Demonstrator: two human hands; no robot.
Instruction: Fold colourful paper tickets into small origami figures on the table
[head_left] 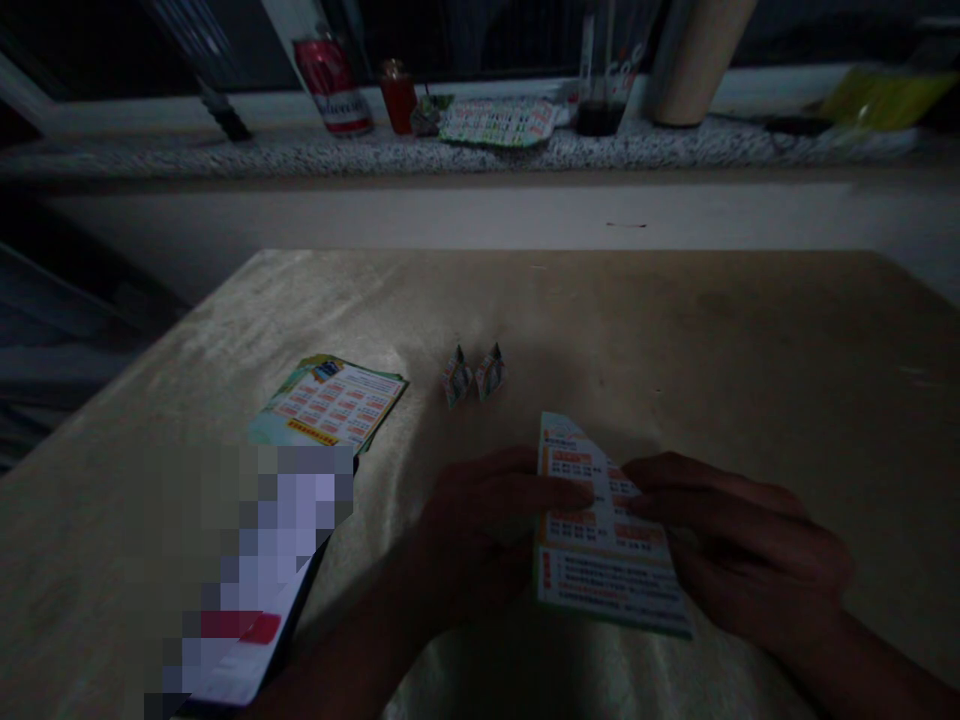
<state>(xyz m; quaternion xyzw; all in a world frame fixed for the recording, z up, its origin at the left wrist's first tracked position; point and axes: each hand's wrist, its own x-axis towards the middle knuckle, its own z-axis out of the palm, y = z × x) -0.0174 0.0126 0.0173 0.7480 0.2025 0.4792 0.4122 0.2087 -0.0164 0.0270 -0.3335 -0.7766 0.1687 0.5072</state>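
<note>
Between my two hands is a printed paper card (577, 575) with orange blocks and rows of small text. Its top right edge runs on a slant, as if folded. My left hand (487, 525) grips its left edge, thumb lying across the print. On the right edge, my right hand (742, 540) pinches the paper with its fingertips. Beyond my hands, two small folded paper pieces (491, 372) stand side by side on the table. A stack of similar printed cards (337, 395) lies to the left.
A phone (259, 630), partly blurred out, lies on the table (712, 330) left of my forearm. On the granite sill (262, 155) behind stand a red can (334, 85), a red bottle (399, 98), a glass with dark liquid (604, 80) and a tan cylinder (697, 70).
</note>
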